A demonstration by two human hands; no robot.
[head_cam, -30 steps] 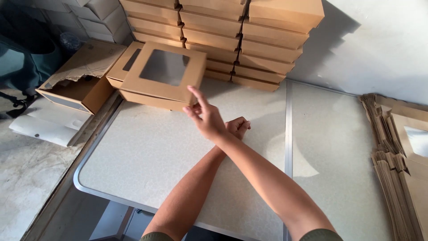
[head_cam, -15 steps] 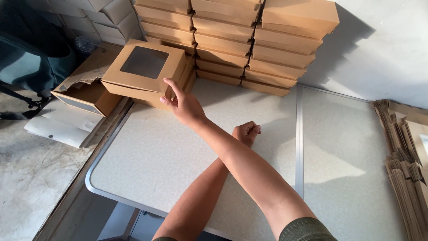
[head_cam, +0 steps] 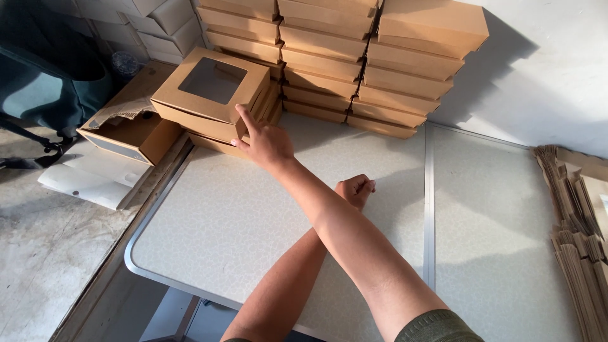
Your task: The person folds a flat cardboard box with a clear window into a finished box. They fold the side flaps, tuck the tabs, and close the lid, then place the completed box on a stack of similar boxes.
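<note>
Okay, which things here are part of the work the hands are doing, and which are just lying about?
In hand:
right hand touching the windowed kraft box
stacked closed boxes
flat box blanks
left hand, fisted on the table

Lying about:
open carton
white sheets

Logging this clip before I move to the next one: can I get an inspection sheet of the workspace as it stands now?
Surface: pale speckled folding table with a metal rim and a centre seam.
Job's things: brown windowed box, tilted on a short pile of similar boxes at the table's far left corner.
Clutter: stacks of closed brown boxes against the wall; flat box blanks at the right edge.
Grippers: right hand reaches across, fingers on the windowed box's near side; left hand is a loose fist on the table.
Cables: nothing seen.
Surroundings: open carton and white sheets left of the table; white wall behind.
</note>
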